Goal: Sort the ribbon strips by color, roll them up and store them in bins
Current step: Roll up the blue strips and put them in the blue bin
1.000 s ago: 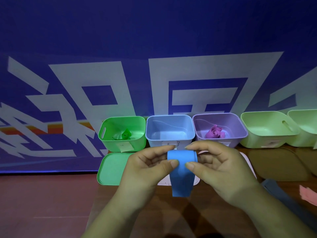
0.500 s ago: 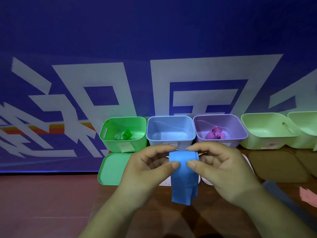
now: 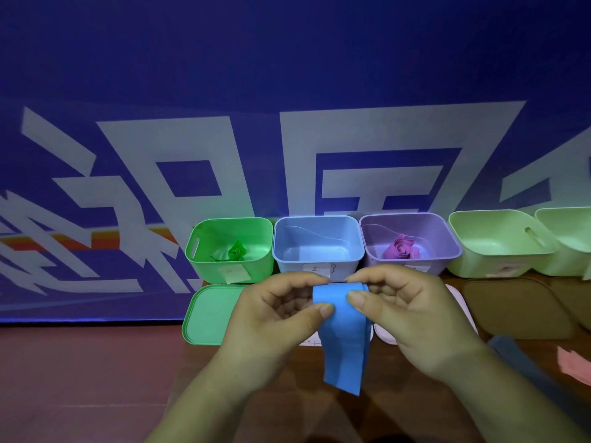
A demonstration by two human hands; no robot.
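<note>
A person's two hands are raised near the middle of the view, above a brown wooden surface (image 3: pixel 96 378), and between them they hold a blue ribbon strip (image 3: pixel 343 343). The left hand (image 3: pixel 275 318) pinches the strip's upper left edge between thumb and curled forefinger. The right hand (image 3: pixel 406 314) pinches the upper right edge the same way, its other fingers curled behind. The top of the strip is bent over into a loop between the fingertips, and the rest hangs loose toward the near side, with a slight wave in it. Beyond the hands a row of open bins stands along the far edge of the surface, against a blue backdrop (image 3: pixel 287 59) printed with large white shapes. From left to right there is a green bin (image 3: pixel 204 251) with a green ribbon roll (image 3: pixel 236 252) inside and a paper label (image 3: pixel 236 272) on its near wall, then a blue bin (image 3: pixel 316 241) directly behind the held strip, and then a purple bin (image 3: pixel 447 247) with a magenta ribbon roll (image 3: pixel 399 249) in it. Right of these stand a pale green bin (image 3: pixel 499 244) and a second pale green bin (image 3: pixel 569 238) cut off at the right edge. Lids lie flat just in front of the bins: a green lid (image 3: pixel 211 311) at the left, a white lid (image 3: pixel 460 302) partly hidden by the right hand, and a brown lid (image 3: pixel 518 308) further right. At the near right lie a dark grey strip (image 3: pixel 511 350) and a pink strip (image 3: pixel 575 362).
</note>
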